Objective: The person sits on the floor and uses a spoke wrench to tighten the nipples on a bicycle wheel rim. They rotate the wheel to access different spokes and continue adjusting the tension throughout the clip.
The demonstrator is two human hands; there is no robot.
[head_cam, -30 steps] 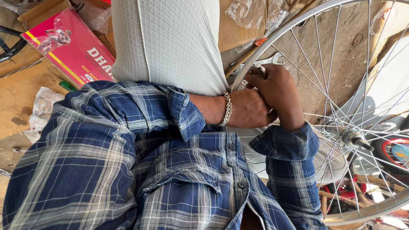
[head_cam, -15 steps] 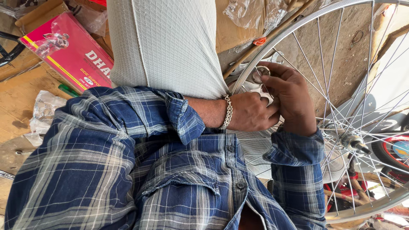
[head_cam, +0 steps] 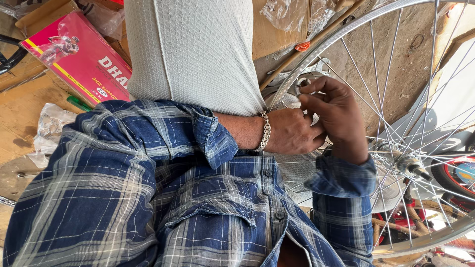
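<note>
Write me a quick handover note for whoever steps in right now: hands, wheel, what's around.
Left hand, with a metal bracelet on the wrist, is closed against the bicycle wheel at its rim.
Right hand pinches something small at the rim, where the spokes end; what it is stays hidden.
Wheel is propped against the knee; hub to the right.
Pink box lies at left.

A worn, pale wooden surface lies at the left, scuffed and lit by strong daylight. On it rest a flat pink cardboard box, a brown cardboard sheet and crumpled clear plastic wrapping. A rough brown earthen wall rises at the upper right, with more clear plastic and cardboard along the top.
</note>
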